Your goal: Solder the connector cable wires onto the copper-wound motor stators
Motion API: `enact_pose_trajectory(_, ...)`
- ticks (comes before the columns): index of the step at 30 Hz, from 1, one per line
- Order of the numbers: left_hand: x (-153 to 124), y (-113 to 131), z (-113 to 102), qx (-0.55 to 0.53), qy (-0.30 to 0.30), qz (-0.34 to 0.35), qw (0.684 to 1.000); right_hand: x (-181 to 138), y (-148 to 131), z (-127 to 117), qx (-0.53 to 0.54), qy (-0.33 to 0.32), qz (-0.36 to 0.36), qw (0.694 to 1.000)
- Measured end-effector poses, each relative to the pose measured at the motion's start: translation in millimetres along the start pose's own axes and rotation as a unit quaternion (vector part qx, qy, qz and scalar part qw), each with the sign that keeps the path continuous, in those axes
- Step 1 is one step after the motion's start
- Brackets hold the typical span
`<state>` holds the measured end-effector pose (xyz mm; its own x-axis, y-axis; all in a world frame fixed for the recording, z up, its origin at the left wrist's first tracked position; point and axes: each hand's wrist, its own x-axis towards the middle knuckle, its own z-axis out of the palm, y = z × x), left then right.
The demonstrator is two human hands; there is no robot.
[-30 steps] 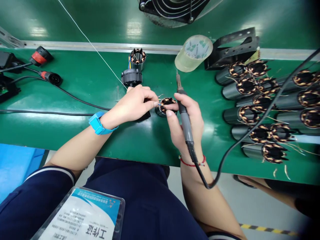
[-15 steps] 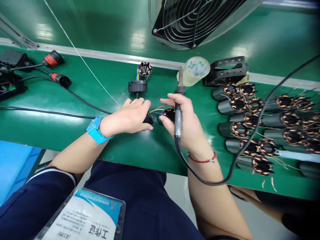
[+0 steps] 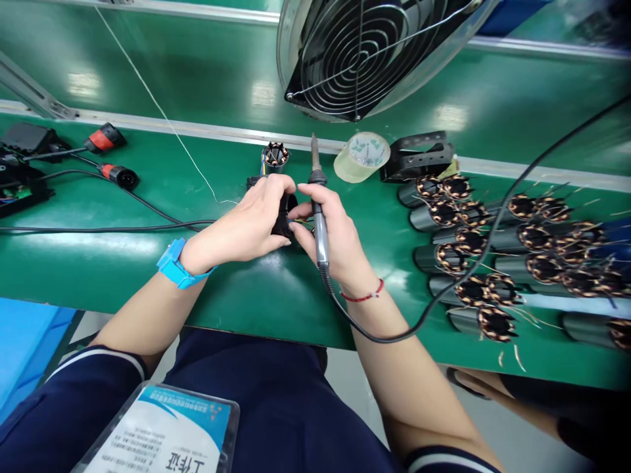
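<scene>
Black plastic and a glimpse of coloured leads are all that shows of the small motor part point(image 3: 284, 220), which sits just above the green bench point(image 3: 246, 295) between the two hands, mostly hidden by them. The left hand point(image 3: 246, 226) is curled over it from the left and clamps it with fingers and thumb; the right hand point(image 3: 335, 240) meets it from the right, fingertips touching the part, while its palm and lower fingers stay wrapped round the soldering iron point(image 3: 318, 203), whose tip points up and away from the work. Doing this well seems to call for a firm left-hand hold on the part and the hot tip turned clear of fingers and leads until the wires are set. Beyond the hands stands another wound stator point(image 3: 275, 156), with a tape roll point(image 3: 361, 156) to the right of it and rows of wound stators point(image 3: 473, 263) farther right; a fan point(image 3: 365, 52) hangs above. Half a second ago the hands were apart, the left flat on the bench and the wires visible; now they have closed together over the part and the iron stands steeper.
</scene>
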<state>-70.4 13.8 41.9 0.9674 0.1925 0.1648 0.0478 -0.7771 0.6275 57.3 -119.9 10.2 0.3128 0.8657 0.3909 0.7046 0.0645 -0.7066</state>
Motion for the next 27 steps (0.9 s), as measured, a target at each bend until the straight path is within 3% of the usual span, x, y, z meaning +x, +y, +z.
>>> enact_pose_trajectory(8,0,5,-4,0.072,-0.055,-0.028,0.996,-10,9,-15,-0.098,0.026,-0.072,0.992)
enact_pose_trajectory(12,-3,8,-3,0.118,-0.088,-0.01,0.989,-25,14,-25,-0.123,0.029,-0.042,0.991)
enact_pose_trajectory(15,-4,8,-4,0.112,-0.153,-0.031,0.981,-34,17,-30,-0.066,0.025,-0.006,0.997)
enact_pose_trajectory(18,2,7,-4,0.065,-0.197,-0.046,0.977,-40,21,-31,0.019,0.042,0.037,0.998)
enact_pose_trajectory(23,22,6,8,-0.063,-0.18,-0.076,0.979,-41,33,-19,0.101,0.078,0.092,0.988)
enact_pose_trajectory(27,31,6,18,-0.238,-0.219,-0.178,0.929,-38,38,-3,0.158,0.101,0.117,0.975)
